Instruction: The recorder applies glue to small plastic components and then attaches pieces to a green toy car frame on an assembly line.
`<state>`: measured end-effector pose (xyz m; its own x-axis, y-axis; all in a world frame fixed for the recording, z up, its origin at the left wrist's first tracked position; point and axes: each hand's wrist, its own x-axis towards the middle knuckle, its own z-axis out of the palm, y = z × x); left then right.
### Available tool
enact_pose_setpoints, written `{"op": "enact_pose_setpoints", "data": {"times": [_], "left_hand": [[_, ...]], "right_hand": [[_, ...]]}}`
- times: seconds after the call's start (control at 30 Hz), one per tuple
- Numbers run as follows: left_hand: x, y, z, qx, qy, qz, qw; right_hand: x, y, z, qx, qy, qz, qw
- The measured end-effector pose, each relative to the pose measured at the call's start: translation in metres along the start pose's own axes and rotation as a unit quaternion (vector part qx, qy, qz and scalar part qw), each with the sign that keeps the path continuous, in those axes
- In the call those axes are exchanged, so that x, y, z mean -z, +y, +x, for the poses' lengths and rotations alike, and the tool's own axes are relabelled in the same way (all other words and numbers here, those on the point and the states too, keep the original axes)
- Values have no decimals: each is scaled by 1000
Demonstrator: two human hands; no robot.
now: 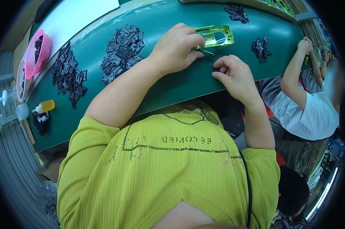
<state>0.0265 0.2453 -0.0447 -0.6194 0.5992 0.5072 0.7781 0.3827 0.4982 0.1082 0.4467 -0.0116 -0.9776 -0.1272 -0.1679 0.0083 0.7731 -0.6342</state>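
My left hand (179, 46) reaches across the table and is closed at the left end of a bright green plastic toy car body (226, 38). The shell has window openings and lies on the table. A thin, greyish stick-like piece (207, 52) juts out by my left thumb; its kind is unclear. My right hand (235, 77) hovers at the table's near edge, apart from the shell, fingers curled toward the thumb. Something small and dark (217, 70) shows between those fingertips, too small to name.
Heaps of flat black plastic parts (121, 51) lie on the green table (168, 89). At the left stand a pink basket (45, 53) and a bottle of yellow liquid (46, 106). More green shells (281, 5) lie at the far right. A co-worker (308, 103) sits at the right.
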Motion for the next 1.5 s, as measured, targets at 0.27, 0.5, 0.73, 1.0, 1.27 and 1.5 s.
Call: {"op": "enact_pose_setpoints", "data": {"times": [0.27,0.5,0.73,1.0,1.27,1.5], "left_hand": [[-7,3,-2,0,16,26,1000],[-8,-1,1,-17,13,28,999],[-1,-2,1,0,39,57,998],[-3,-4,-2,-12,-19,2,1000],[0,4,1,-69,-41,-10,997],[0,4,2,-82,-65,12,994]], "right_hand": [[9,-2,-4,-17,-56,1,998],[21,9,-7,59,-30,58,996],[17,7,-14,140,-92,6,986],[20,9,-11,94,-98,15,991],[23,2,14,143,158,164,963],[14,5,21,168,142,-6,975]]}}
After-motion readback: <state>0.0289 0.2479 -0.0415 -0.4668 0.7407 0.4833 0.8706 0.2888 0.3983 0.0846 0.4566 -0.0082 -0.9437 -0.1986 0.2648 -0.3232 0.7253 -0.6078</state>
